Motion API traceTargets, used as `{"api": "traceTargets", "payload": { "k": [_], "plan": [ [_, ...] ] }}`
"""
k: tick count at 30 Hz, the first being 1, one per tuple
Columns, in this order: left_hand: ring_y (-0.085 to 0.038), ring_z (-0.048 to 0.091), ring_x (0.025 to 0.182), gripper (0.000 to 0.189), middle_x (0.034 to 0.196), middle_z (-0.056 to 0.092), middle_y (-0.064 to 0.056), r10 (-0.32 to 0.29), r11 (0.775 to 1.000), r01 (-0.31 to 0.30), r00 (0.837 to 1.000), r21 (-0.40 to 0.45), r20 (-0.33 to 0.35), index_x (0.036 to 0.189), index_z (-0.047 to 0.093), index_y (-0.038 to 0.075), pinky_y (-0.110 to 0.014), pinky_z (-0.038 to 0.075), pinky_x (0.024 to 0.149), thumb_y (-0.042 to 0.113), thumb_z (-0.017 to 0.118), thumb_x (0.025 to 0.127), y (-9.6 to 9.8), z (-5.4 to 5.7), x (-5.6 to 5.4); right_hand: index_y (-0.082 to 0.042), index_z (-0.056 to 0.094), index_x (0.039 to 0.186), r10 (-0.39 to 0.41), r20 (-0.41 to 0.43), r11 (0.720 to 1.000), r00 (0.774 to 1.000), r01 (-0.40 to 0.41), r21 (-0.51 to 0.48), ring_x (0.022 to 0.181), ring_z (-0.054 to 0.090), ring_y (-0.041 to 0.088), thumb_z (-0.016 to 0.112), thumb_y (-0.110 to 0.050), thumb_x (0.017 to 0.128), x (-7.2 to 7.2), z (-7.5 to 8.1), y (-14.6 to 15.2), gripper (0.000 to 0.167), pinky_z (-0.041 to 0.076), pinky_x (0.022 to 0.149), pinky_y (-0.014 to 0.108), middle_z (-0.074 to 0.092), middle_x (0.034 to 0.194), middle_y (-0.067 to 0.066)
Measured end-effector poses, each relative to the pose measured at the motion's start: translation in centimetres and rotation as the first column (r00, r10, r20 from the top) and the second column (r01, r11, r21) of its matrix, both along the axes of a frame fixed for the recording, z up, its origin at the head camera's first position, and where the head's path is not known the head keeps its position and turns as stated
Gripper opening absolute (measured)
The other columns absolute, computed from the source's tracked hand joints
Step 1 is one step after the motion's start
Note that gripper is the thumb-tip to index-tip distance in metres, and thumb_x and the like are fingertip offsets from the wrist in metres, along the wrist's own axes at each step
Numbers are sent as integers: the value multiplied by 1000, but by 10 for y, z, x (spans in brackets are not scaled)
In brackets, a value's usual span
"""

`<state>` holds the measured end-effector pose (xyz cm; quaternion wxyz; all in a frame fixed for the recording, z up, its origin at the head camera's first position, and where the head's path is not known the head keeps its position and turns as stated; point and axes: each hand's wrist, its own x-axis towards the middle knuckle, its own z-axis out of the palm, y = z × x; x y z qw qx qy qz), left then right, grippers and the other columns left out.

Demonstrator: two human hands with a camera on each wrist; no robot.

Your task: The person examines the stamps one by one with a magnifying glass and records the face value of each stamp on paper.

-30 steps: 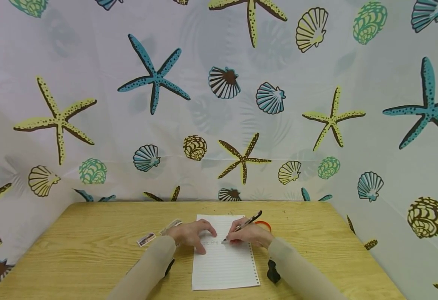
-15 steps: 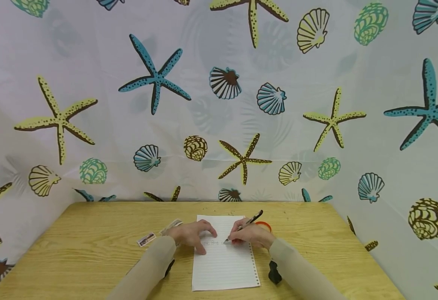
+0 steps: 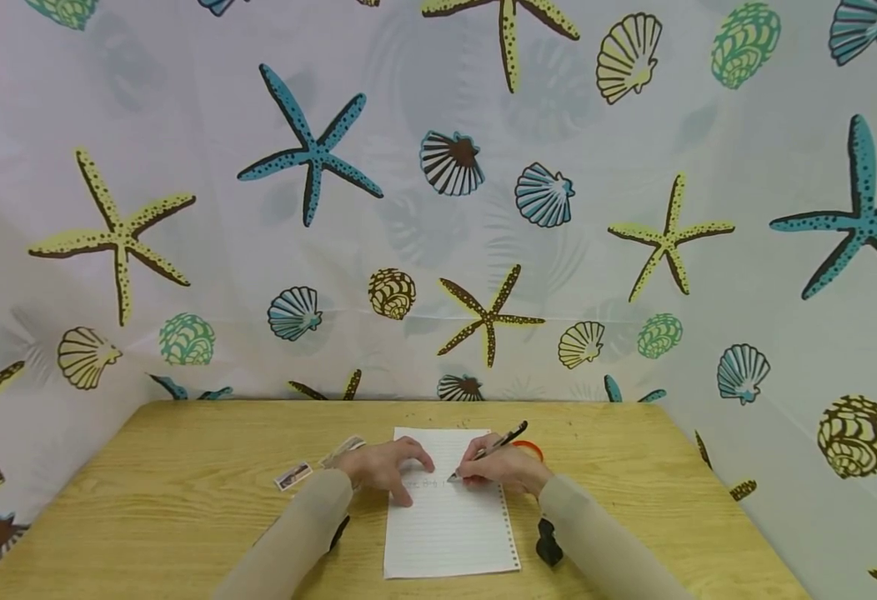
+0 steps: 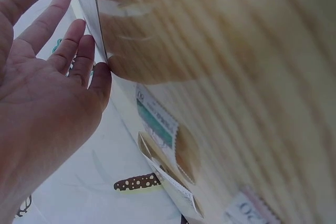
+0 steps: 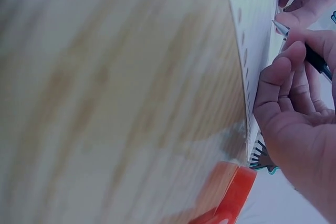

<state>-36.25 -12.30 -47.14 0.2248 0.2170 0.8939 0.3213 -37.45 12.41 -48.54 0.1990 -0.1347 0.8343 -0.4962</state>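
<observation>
Two deltas vs a second ago: the pen (image 3: 512,434) tip sits slightly further right on its line, and the faint handwriting (image 3: 429,483) runs a bit longer. Left hand and sheet look unmoved. Near to far: beige sleeves (image 3: 296,533) come in from the bottom edge, smooth cloth; dark object (image 3: 548,543) at the right one, can't ID it. Lined sheet (image 3: 449,542) lies flat between them, punched holes down its right edge. The left hand (image 3: 378,468) is over the sheet's left side, palm turned down, thumb and index spread wide, holding nothing. The right hand (image 3: 498,468) pinches the pen, fingers narrow round the black barrel, metal tip aimed down-left; can't tell if it touches paper. Left of the left hand: small printed stamp (image 3: 293,477); nearer that hand, a green-banded stamp (image 4: 157,121) with perforated edge and a folded paper piece (image 4: 170,179). Glossy red ring (image 3: 530,449) just behind the right hand, partly covered. All on a wood-grain table (image 3: 198,467). Behind: white cloth (image 3: 438,242), starfish and shell print, light creases.
</observation>
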Motion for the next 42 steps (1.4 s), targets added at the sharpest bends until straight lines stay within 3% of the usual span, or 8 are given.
{"api": "traceTargets", "payload": {
  "k": [16, 24, 36, 42],
  "plan": [
    [-33, 29, 143, 49, 148, 38, -2, 14, 1000, -14, 1000, -10, 3, 114, 66, 25, -57, 25, 115, 3, 83, 74, -1, 4, 1, -9, 63, 77, 75, -2, 997, 997, -75, -24, 62, 56, 11, 72, -9, 85, -1, 1, 0, 12, 46, 59, 23, 67, 69, 0],
    [-33, 28, 143, 48, 148, 38, -2, 13, 1000, -13, 1000, 6, 12, 113, 66, 26, -56, 25, 116, 3, 83, 74, 0, 1, 2, -10, 62, 81, 6, 9, 1000, 1000, -6, 13, 63, 58, 12, 73, -15, 87, 2, 1, 0, 14, 47, 61, 23, 69, 75, 3],
    [-31, 32, 141, 48, 145, 40, -1, -9, 1000, 9, 1000, -4, 2, 113, 65, 26, -55, 27, 115, 4, 83, 75, 1, -4, 0, -10, 59, 81, -19, -16, 999, 1000, 19, 42, 63, 54, 13, 72, -15, 87, 1, -4, 6, 15, 44, 60, 23, 66, 72, 1],
    [-32, 30, 142, 47, 146, 39, -1, -1, 1000, 1, 1000, -14, -6, 112, 65, 27, -56, 26, 115, 4, 83, 75, 0, -2, 0, -9, 62, 84, -22, -39, 997, 999, 25, 69, 65, 56, 13, 74, -18, 86, 2, 0, 11, 15, 45, 61, 24, 69, 75, 1]
  ]
}}
